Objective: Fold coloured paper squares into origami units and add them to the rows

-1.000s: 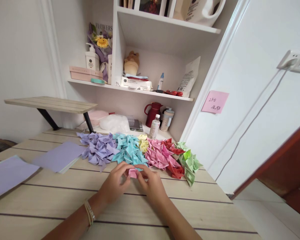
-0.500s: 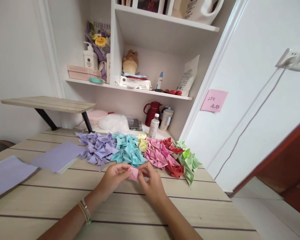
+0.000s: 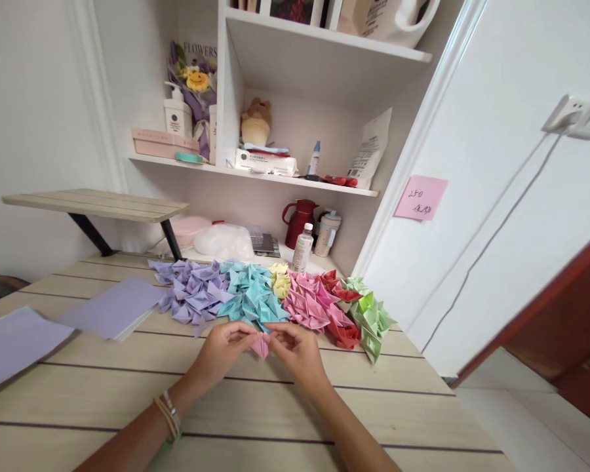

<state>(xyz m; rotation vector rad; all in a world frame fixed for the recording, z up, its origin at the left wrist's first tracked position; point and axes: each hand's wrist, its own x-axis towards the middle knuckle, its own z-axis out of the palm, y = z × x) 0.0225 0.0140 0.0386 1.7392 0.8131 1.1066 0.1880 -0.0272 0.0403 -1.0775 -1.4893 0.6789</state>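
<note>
A small folded piece of pink paper is pinched between my two hands, above the wooden table. My left hand grips its left side between thumb and fingers. On its right side, my right hand pinches it the same way. The fingers cover the upper part of the paper, and its lower end shows as a point. Just beyond my hands lie heaps of folded paper pieces: purple, blue, yellow, pink, red and green.
Purple paper sheets lie at the left, with another stack nearer. A small raised shelf stands at the back left. Behind the heaps are a plastic bottle, a red jug and a white shelf unit.
The pink paper has turned from a squarish face to a downward point. My right hand's fingers have come closer to my left, and both still hold the paper.
</note>
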